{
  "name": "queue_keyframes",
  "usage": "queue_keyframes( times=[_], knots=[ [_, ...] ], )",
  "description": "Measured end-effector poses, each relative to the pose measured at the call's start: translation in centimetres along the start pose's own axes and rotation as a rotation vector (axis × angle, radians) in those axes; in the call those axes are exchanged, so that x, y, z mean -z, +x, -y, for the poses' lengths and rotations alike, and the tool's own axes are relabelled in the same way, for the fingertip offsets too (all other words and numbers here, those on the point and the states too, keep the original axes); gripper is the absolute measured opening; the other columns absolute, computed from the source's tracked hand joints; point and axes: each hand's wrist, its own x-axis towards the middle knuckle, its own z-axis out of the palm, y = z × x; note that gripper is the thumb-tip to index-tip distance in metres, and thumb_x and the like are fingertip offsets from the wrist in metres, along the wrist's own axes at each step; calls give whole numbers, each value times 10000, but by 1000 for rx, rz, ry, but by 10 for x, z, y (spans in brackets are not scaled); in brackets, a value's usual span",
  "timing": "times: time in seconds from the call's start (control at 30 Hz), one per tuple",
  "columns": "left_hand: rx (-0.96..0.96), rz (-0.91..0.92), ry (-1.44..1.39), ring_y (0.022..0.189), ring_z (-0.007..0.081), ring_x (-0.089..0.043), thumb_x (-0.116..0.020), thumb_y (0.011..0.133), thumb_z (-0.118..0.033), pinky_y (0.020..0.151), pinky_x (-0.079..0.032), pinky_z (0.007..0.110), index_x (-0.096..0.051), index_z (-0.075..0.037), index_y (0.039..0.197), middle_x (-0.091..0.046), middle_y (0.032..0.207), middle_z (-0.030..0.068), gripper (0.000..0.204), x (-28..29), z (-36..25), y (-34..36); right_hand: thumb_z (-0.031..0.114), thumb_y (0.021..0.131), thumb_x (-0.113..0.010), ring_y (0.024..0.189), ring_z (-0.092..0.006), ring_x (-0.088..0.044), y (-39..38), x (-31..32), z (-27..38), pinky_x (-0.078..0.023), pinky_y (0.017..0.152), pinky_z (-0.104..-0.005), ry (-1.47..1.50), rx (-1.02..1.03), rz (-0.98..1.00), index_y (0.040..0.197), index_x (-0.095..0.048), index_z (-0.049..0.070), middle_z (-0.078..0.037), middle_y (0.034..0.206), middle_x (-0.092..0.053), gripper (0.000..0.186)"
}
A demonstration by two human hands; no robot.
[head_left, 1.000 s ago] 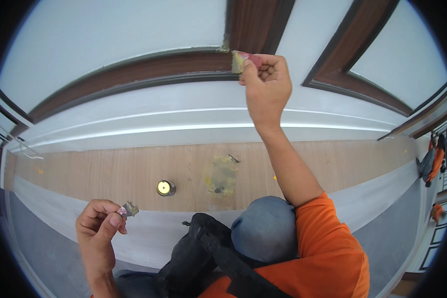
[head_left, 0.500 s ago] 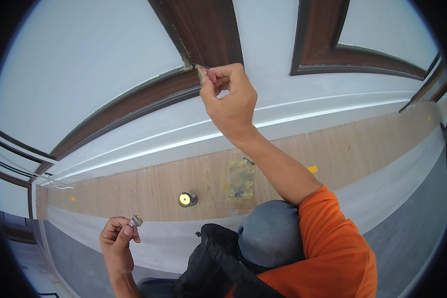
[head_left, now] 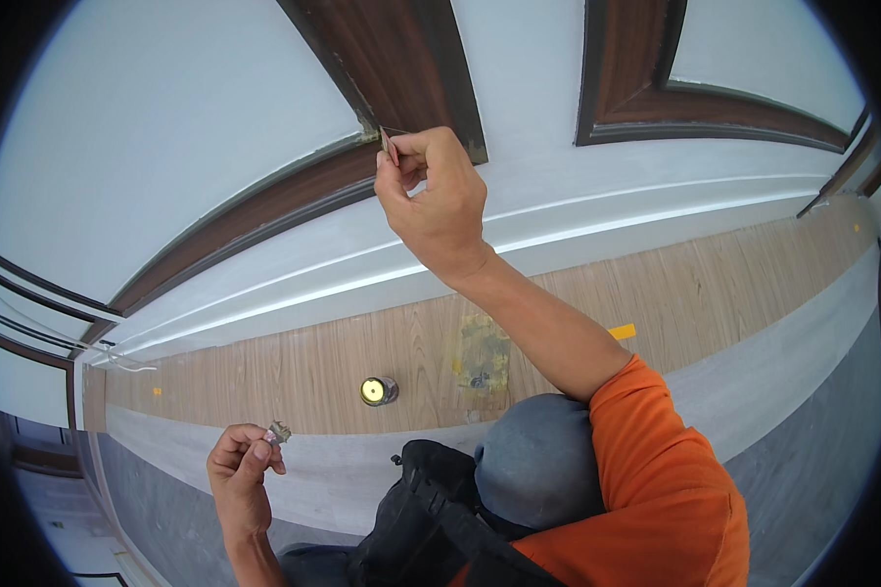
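Note:
High at the wall, my right hand (head_left: 436,201) pinches a small thin pinkish scraper (head_left: 390,149). Its tip meets the inner corner of a dark brown wall moulding (head_left: 401,68), beside a patch of greenish-grey putty (head_left: 368,132). Low on the left, my left hand (head_left: 240,489) pinches a small piece (head_left: 279,431) with a lump of grey-green putty on its end. Fingers cover most of that piece, so its kind is hard to make out. Both hands are closed on what they hold.
On the wood-patterned floor strip stand a small round container (head_left: 378,391) and a flat putty-stained sheet (head_left: 482,357). Yellow tape (head_left: 623,332) lies farther right. White cables (head_left: 132,365) hang at far left. My grey-clad knee (head_left: 538,455) and a black bag (head_left: 426,499) are close below.
The scraper in my right hand has turned more edge-on at the moulding corner, and that hand sits slightly farther left. The left hand keeps its hold, with little shift.

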Motion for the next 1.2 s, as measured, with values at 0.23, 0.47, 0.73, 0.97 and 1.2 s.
queue_keyframes(
  times=[0.23,0.47,0.73,0.97,1.2],
  knots=[
    [10,-17,-34,697,121,-603,-761,917,-132,635,-507,274,-677,7,962,-662,805,55,169,-1,0,0,-46,884,-740,676,-154,-661,13,7,7,-544,614,-273,70,93,-193,976,-620,14,-70,864,-637,163],
    [23,2,-22,697,117,-614,-731,942,-134,620,-513,270,-666,-43,993,-665,820,34,123,7,10,6,-22,909,-725,694,-98,-652,-7,24,0,-539,621,-242,187,-206,-150,963,-616,24,-47,876,-680,130],
    [65,-22,8,708,122,-630,-726,952,-141,637,-527,277,-672,-51,1006,-678,820,44,119,5,16,16,-67,804,-750,626,-159,-615,-12,10,-13,-482,520,-276,68,-68,-107,889,-602,45,-48,789,-617,204],
    [87,-100,141,743,131,-614,-690,963,-141,679,-506,290,-660,-37,1007,-638,820,32,117,-3,12,14,-66,810,-746,626,-132,-600,-43,5,6,-475,537,-256,206,-26,-30,931,-625,43,-50,805,-629,203],
    [9,-202,-27,864,124,-657,-719,966,-133,767,-540,304,-681,-26,1063,-722,982,78,150,-53,-5,42,-54,821,-748,714,-141,-651,-67,24,34,-509,596,-270,419,-253,390,957,-644,44,-65,873,-676,198]
  ],
)
